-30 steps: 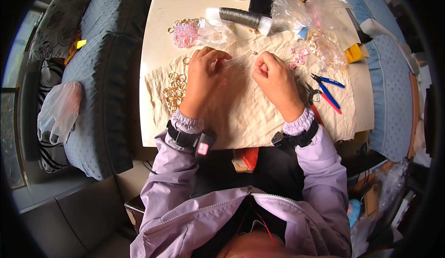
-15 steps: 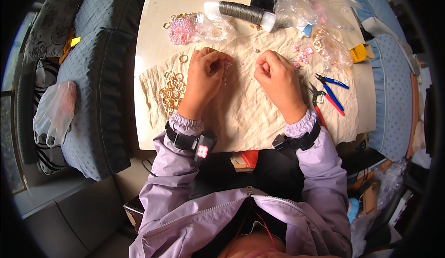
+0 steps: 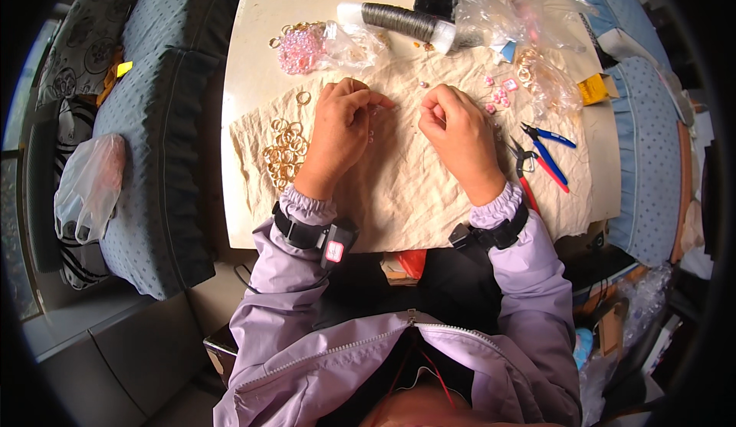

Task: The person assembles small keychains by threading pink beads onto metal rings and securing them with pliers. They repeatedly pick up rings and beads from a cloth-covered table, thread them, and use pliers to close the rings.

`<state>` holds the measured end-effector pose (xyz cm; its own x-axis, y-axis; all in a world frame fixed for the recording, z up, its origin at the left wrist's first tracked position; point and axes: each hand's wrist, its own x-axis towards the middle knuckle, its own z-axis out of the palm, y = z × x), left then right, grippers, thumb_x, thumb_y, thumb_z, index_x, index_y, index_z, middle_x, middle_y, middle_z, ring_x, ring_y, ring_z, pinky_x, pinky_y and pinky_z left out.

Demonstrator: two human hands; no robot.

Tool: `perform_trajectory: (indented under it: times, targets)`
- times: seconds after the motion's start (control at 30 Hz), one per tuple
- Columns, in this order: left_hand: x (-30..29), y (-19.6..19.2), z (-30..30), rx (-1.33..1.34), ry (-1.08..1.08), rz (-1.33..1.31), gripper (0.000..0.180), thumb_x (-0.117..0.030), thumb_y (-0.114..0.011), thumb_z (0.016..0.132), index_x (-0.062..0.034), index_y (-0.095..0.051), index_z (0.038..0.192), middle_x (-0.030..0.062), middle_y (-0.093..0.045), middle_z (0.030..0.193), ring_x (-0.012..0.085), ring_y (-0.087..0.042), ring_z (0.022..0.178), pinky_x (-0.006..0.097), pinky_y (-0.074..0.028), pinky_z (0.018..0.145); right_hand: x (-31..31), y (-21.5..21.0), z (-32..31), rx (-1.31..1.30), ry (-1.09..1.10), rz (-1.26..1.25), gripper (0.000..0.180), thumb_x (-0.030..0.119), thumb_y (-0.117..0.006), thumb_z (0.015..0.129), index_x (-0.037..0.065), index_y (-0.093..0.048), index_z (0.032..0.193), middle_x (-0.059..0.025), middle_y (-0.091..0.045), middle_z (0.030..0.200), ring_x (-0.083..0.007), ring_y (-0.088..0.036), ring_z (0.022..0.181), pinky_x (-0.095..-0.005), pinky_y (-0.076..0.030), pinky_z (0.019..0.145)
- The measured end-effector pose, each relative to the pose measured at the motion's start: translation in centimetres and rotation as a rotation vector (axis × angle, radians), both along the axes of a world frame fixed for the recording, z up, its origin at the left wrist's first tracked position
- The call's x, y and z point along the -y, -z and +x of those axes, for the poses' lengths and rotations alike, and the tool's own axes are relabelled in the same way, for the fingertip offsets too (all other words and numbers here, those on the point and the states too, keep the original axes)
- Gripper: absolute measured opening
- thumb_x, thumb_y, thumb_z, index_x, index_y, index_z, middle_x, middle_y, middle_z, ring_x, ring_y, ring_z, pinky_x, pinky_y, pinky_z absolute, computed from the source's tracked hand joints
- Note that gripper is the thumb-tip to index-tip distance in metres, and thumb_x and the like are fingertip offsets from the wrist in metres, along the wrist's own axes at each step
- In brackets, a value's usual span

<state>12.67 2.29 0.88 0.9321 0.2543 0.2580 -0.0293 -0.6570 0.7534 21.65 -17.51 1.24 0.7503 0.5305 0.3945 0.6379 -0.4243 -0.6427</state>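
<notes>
My left hand (image 3: 343,129) is curled over the cloth, its index finger reaching to the right and the other fingers bent in; anything in its grip is too small to make out. Tiny shiny beads (image 3: 372,135) show just below those fingers. Across a short gap, my right hand (image 3: 458,134) is closed in a pinch, and what it holds, if anything, is hidden. Between and beyond the hands lies a small pinkish bead (image 3: 423,84). Gold-coloured rings (image 3: 285,151) are heaped left of my left hand, with a single ring (image 3: 303,98) apart from them. Pink beads (image 3: 500,99) lie right of my right hand.
Blue-handled cutters (image 3: 550,159) and red-handled pliers (image 3: 525,168) rest at the right. Farther off are a spool of dark wire (image 3: 406,22), a bag of pink beads (image 3: 300,49) and plastic bags (image 3: 491,11). A wrinkled beige cloth (image 3: 414,205) covers the table's near part.
My left index finger has stretched a little farther right. My right hand has shifted very slightly left and stays pinched.
</notes>
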Motion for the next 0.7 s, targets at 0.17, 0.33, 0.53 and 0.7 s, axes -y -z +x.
perform_trajectory:
  times: [0.17, 0.33, 0.53, 0.7]
  targets:
    - [-0.07, -0.02, -0.09, 0.009, 0.007, 0.036, 0.034, 0.011, -0.058, 0.096, -0.0065, -0.085, 0.108, 0.009, -0.067, 0.106, 0.027, -0.058, 0.104, 0.037, -0.052, 0.092, 0.13, -0.19, -0.07, -0.004, -0.009, -0.006, 0.016, 0.006, -0.075, 0.091, 0.007, -0.06, 0.097, -0.0097, -0.068, 0.088, -0.0319, -0.071, 0.081, -0.0456, -0.057, 0.072]
    - [-0.27, 0.17, -0.04, 0.001, -0.022, -0.005, 0.03, 0.011, -0.059, 0.095, -0.0046, -0.083, 0.103, 0.0103, -0.068, 0.103, 0.0278, -0.059, 0.101, 0.038, -0.052, 0.092, 0.13, -0.1, -0.04, -0.017, -0.012, 0.015, 0.016, 0.006, -0.075, 0.091, 0.007, -0.06, 0.097, -0.01, -0.068, 0.088, -0.0321, -0.071, 0.081, -0.0456, -0.058, 0.07]
    - [-0.01, 0.14, -0.03, 0.027, -0.05, -0.062, 0.023, 0.009, -0.063, 0.088, -0.0039, -0.081, 0.096, 0.0137, -0.071, 0.1, 0.0354, -0.059, 0.1, 0.044, -0.051, 0.093, -0.04, 0.11, 0.1, 0.006, 0.0, 0.0, 0.015, 0.007, -0.074, 0.092, 0.007, -0.059, 0.097, -0.0104, -0.069, 0.088, -0.0319, -0.072, 0.081, -0.0462, -0.058, 0.07]
    - [-0.12, 0.06, -0.02, 0.036, -0.036, 0.019, 0.02, 0.006, -0.065, 0.094, -0.0035, -0.081, 0.099, 0.0111, -0.069, 0.1, 0.0299, -0.06, 0.1, 0.04, -0.051, 0.091, 0.07, -0.06, 0.07, 0.007, -0.012, 0.0, 0.015, 0.007, -0.074, 0.092, 0.007, -0.059, 0.097, -0.0102, -0.068, 0.088, -0.0319, -0.072, 0.081, -0.0462, -0.058, 0.071]
